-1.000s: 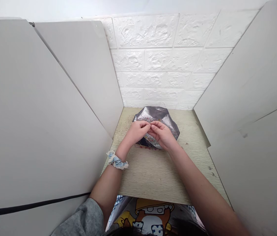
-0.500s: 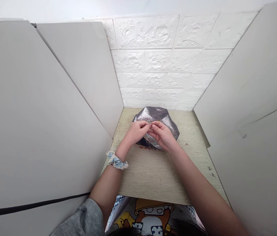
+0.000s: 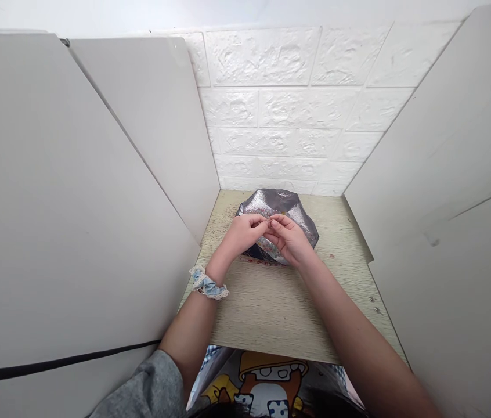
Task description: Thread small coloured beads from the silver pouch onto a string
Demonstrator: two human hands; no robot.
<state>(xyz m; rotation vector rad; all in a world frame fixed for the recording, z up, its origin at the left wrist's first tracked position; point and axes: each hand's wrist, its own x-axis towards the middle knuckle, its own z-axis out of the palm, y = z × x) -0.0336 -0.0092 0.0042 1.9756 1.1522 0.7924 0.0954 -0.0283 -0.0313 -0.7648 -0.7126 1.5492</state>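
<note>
My left hand [image 3: 249,231] and my right hand [image 3: 289,238] meet fingertip to fingertip, both closed in a pinch. Whatever sits between the fingertips is too small to make out. Right below them lies a silvery, shiny bag [image 3: 277,200], spread wide, with many tiny coloured beads on it, partly covered by my hands. Several red beads [image 3: 265,262] lie in a row along the bag's near edge; whether they are strung together I cannot tell.
The pale wood-grain tabletop [image 3: 267,307] ends at a white brick-pattern wall [image 3: 280,107]. White panels [image 3: 141,104] close in on the left, and another white panel [image 3: 441,191] on the right. Small metal fittings [image 3: 375,310] sit near the right edge. A blue scrunchie [image 3: 209,285] circles my left wrist.
My hands stay pinched together over the bag, with only a very slight shift at the fingertips. The view has moved a little; the bag and beads lie as before.
</note>
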